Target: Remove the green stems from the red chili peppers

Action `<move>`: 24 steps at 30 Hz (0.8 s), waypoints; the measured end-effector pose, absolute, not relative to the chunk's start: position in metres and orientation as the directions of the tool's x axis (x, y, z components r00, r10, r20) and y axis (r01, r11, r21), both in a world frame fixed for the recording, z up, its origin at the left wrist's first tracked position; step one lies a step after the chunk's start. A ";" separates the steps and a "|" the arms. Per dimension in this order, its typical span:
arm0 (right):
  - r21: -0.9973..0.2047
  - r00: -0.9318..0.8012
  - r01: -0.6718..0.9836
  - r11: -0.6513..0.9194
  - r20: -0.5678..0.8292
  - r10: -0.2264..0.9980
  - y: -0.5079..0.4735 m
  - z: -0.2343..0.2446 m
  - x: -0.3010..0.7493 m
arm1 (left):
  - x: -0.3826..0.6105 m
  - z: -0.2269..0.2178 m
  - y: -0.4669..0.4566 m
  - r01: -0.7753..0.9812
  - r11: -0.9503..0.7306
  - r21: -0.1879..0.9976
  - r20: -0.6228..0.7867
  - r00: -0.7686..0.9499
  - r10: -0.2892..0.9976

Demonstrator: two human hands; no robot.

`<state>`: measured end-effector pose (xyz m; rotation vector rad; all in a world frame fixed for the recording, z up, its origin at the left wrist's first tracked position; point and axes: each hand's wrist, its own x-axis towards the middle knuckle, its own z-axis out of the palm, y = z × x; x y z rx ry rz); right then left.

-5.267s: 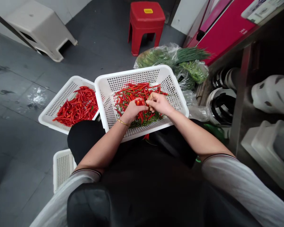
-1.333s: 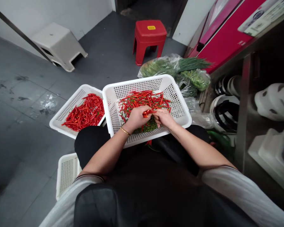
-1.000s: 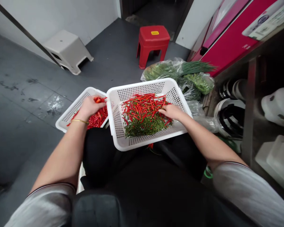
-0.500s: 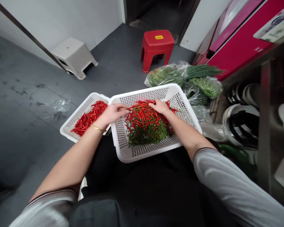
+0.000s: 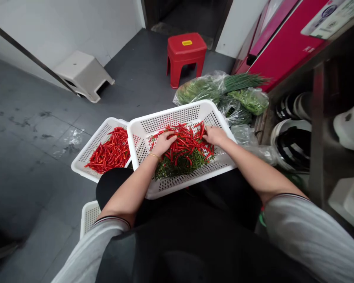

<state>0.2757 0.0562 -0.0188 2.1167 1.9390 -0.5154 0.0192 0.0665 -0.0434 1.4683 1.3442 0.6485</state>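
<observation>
A white perforated basket [image 5: 177, 118] rests on my lap, holding red chilies [image 5: 187, 143] with a heap of green stems [image 5: 181, 167] at its near side. My left hand [image 5: 163, 143] lies on the left of the chili pile, fingers curled into the chilies. My right hand [image 5: 214, 135] rests on the pile's right edge, fingers bent down among the chilies. A second white basket [image 5: 90, 147] to the left on the floor holds stemless red chilies [image 5: 110, 151].
A third white basket [image 5: 88, 214] shows by my left knee. Bags of green vegetables [image 5: 221, 90] lie beyond the lap basket. A red stool [image 5: 185, 55] and a grey stool [image 5: 82, 74] stand on the dark floor. Metal shelving with pots [image 5: 292, 137] is on the right.
My left hand carried chilies to the left basket, dropped them there, then came back into the lap basket. My right hand stayed on the chili pile.
</observation>
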 end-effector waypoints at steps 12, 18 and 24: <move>-0.476 -0.268 0.876 0.075 -0.353 0.897 0.011 0.003 0.253 | -0.025 -0.005 0.031 -0.364 0.511 0.779 -0.540 0.026 0.842; -0.262 -0.114 0.963 0.061 -0.194 0.974 0.047 0.007 0.241 | -0.002 -0.012 0.032 -0.360 0.444 0.821 -0.475 0.002 0.880; -0.138 -0.242 0.970 0.201 -0.432 0.869 0.057 -0.011 0.213 | 0.003 -0.022 0.028 -0.204 0.427 0.881 -0.419 0.082 0.904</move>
